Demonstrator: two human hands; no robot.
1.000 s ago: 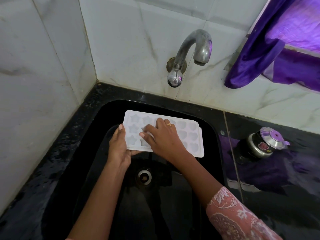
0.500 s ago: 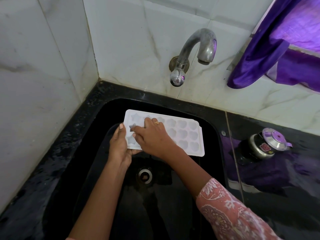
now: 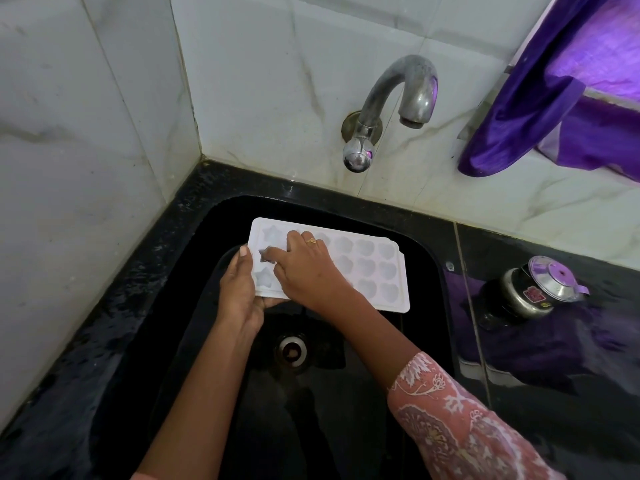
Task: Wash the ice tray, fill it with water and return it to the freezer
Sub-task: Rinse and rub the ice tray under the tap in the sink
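My left hand (image 3: 239, 292) grips the tray (image 3: 375, 268) by its left end, thumb at the near edge. My right hand (image 3: 306, 271) lies across it, fingertips pressing into the star cells, clutching nothing. The tray's over the sink (image 3: 425, 292), far edge near the back wall, with room open to the right and over the drain (image 3: 292, 349). Tap (image 3: 398, 95) well above. White tray: stars left, hearts right.

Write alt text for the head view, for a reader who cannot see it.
Over a black sink, a left hand grips the left end of a white ice tray while the right hand presses on its star-shaped cells. A metal tap above shows no running water.
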